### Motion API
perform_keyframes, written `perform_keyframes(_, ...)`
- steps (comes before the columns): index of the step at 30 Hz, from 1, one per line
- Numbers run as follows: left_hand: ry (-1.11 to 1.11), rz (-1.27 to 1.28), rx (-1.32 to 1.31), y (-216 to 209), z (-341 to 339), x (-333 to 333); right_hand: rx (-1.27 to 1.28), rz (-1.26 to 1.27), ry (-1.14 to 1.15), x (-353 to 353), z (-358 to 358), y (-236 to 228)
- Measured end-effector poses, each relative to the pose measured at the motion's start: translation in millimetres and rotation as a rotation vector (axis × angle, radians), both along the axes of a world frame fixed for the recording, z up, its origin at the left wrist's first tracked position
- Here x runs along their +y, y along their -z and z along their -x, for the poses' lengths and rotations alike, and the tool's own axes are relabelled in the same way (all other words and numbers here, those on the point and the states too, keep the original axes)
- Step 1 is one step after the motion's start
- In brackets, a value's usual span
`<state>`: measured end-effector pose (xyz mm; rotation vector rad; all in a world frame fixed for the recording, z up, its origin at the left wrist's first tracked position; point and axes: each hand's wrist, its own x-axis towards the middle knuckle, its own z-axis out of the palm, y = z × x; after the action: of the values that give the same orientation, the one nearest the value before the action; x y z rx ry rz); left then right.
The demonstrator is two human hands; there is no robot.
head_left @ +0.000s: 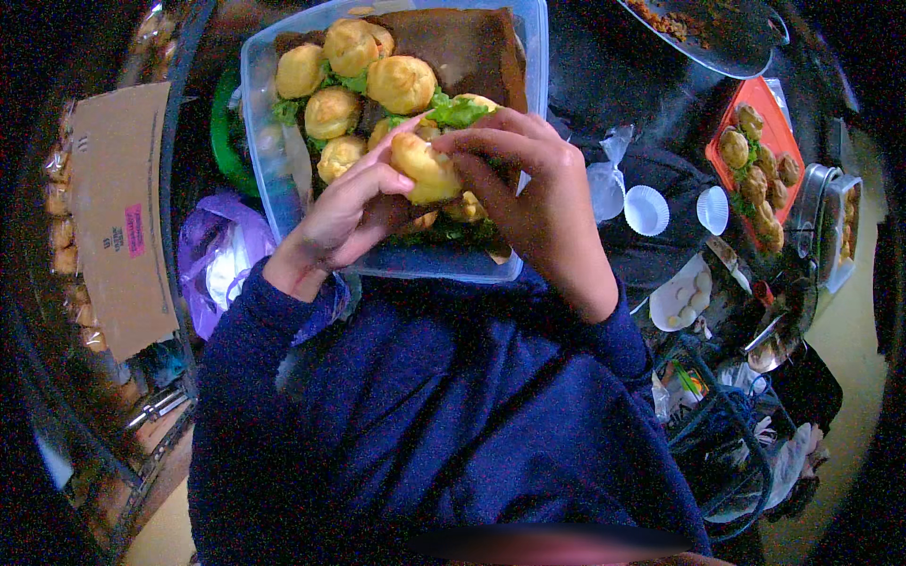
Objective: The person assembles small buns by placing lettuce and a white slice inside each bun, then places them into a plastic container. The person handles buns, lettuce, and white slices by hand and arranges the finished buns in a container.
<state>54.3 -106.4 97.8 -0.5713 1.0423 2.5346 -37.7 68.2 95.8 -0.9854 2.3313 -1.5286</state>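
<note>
Over an open clear plastic box [253, 113], both my hands are at one golden choux bun [427, 173]. My left hand [354, 208] holds the bun from its left side, thumb across it and fingers behind. The bent fingers of my right hand [543, 179] are closed at the bun's upper right edge; whether they pinch anything there is hidden. Green lettuce [460, 111] shows just beyond the hands. In the box lie several filled choux buns [401, 84] with lettuce between their halves, on brown paper [453, 47].
On the right are white paper cups [646, 209], an orange tray [761, 94] of filled buns, and a white dish [681, 292] with small pale pieces. A pan [746, 57] of filling sits at far right. Left are a purple bag [209, 236] and cardboard [123, 217].
</note>
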Motion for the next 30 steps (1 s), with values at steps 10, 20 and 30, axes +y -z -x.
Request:
perform_keyframes(10, -0.01, 0.133, 0.025, 20, -12, 3, -0.078, 0.238, 0.221, 21, -1, -4)
perform_keyframes(20, -0.118, 0.057, -0.007, 25, 2, 4, -0.176, 0.292, 0.138, 23, -19, 5)
perform_keyframes(30, 0.379, 0.735, 0.314, -20, 60, 86, -0.198, 0.422, 0.391, 77, -20, 7)
